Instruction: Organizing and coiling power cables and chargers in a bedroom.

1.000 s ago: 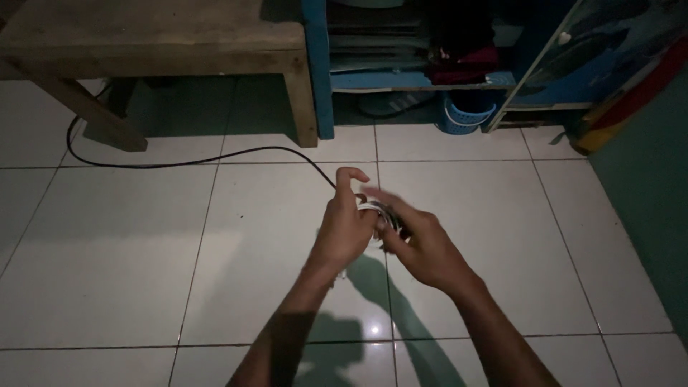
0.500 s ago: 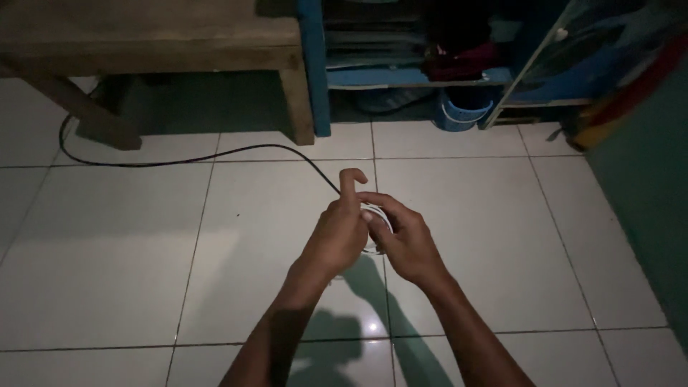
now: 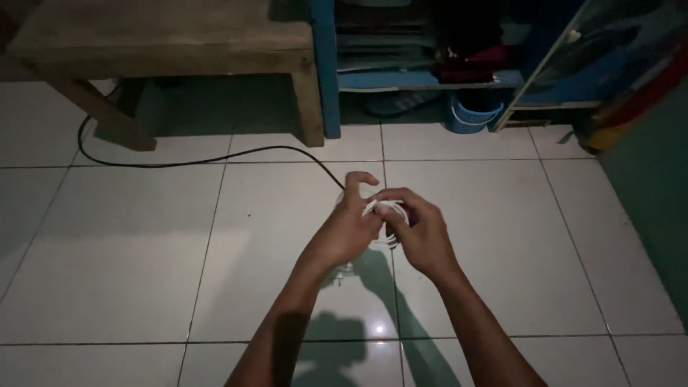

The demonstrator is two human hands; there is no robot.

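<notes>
at mid-frame the left hand point(image 3: 346, 228) and right hand point(image 3: 419, 231) both close on a small white cord coil point(image 3: 383, 211) above the tiled floor point(image 3: 143, 251); a black cable point(image 3: 215, 156) trails to upper left.

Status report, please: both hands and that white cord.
Left hand and right hand both gripping coiled white cord. Held above tiled floor. Black cable lies beyond, clear.
</notes>
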